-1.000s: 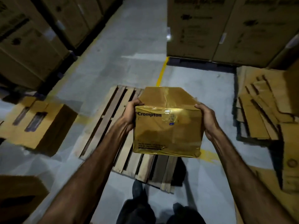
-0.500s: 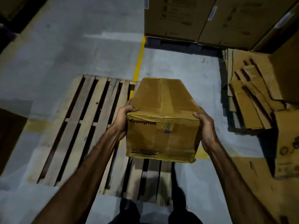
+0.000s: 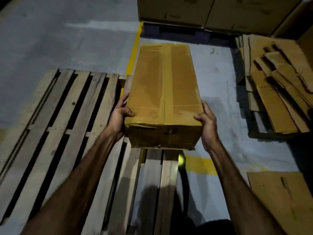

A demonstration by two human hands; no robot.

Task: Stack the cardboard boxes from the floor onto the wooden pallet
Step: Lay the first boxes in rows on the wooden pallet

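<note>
Box point(image 3: 165, 92) held in the air over the right edge of the pallet point(image 3: 55, 126), long axis pointing away, near end tipped down toward the camera. Top face sealed with one glossy tape strip down the middle seam. Left hand point(image 3: 118, 116) clamped on the near left corner: thumb hooked over the top edge, fingers laid flat along the left side. Right hand point(image 3: 207, 122) clamped on the near right corner: thumb curled onto the top edge, fingers on the right side, mostly hidden behind the box. Whether the box underside touches the slats: cannot tell. Near end face printed with a dark brand word at upper left, too blurred here to read; small blue mark beside the tape; fine print lower down illegible. Pallet slats bare to the left of the box, with dark gaps between them. Yellow line point(image 3: 133, 53) on the grey floor point(image 3: 59, 39) running away from the pallet's far right corner, partly hidden by the box. Open floor to the right of the box, then flat cardboard point(image 3: 277, 92) piled further right. Large cartons point(image 3: 211, 12) on a dark base at top, well apart from the box; printing on them unreadable. Another carton point(image 3: 286, 199) at lower right.
</note>
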